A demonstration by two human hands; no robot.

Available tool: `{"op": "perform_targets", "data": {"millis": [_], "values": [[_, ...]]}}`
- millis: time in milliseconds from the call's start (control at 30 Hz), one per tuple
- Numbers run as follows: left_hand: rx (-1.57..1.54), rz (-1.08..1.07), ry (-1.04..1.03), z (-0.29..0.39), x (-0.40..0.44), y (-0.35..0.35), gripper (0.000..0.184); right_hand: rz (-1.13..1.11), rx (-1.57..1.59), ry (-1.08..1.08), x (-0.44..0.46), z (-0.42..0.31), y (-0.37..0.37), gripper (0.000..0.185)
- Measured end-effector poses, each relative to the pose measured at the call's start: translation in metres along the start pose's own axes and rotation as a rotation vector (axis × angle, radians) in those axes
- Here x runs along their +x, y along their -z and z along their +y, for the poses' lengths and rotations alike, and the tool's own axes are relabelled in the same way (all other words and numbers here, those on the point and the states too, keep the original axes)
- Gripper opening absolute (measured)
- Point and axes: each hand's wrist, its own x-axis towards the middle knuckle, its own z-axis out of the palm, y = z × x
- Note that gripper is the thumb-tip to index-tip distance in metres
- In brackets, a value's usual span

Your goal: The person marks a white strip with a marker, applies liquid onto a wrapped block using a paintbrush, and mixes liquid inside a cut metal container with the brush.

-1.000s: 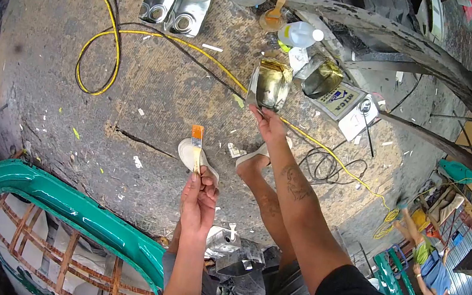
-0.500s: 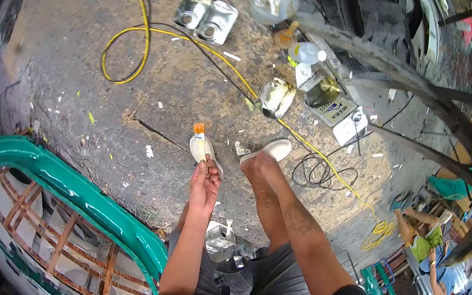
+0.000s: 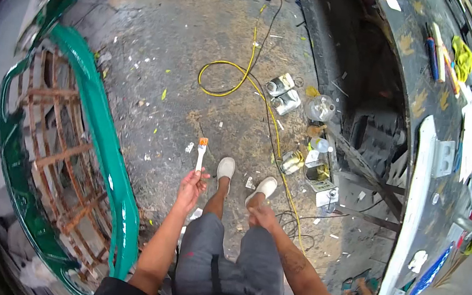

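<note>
My left hand (image 3: 189,188) is closed around the pale handle of a paintbrush (image 3: 201,156), held upright with its orange bristles pointing away from me. My right hand (image 3: 263,216) hangs over my right knee, fingers loosely extended, with nothing visible in it. To my left lies a glossy green curved panel (image 3: 95,121) beside a rusty metal frame (image 3: 60,156). On the floor to the right stand a shiny opened can (image 3: 292,162) and a cut-open rectangular tin (image 3: 319,174).
A yellow cable (image 3: 285,181) loops over the stained concrete floor. Two metal cans (image 3: 283,94), a clear plastic jug (image 3: 321,107) and a bottle (image 3: 319,145) stand beyond. On the right, a dark table (image 3: 408,63) holds markers and a white strip (image 3: 417,191).
My view has risen and swung, bringing the table at right into sight. The paintbrush stays in my left hand. My right hand now hangs at knee height.
</note>
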Motion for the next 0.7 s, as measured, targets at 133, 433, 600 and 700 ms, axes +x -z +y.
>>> {"op": "perform_targets", "data": {"millis": [133,433,600,700], "values": [[-0.010,0.063,-0.069,-0.008,-0.059,0.012,0.028,-0.129,0.289,0.281,-0.037,-0.096,-0.018,0.042],[-0.211,0.185,-0.248,-0.100,-0.222,-0.067,0.024,-0.510,0.201,0.052,-0.135,-0.171,-0.037,0.048],[-0.536,0.228,-0.398,-0.152,-0.248,-0.082,0.023,-0.624,-0.172,-0.092,-0.166,-0.176,-0.069,0.036],[-0.730,0.254,-0.486,-0.148,-0.259,-0.078,0.027,-0.617,-0.297,-0.033,-0.160,-0.174,-0.084,0.034]]}}
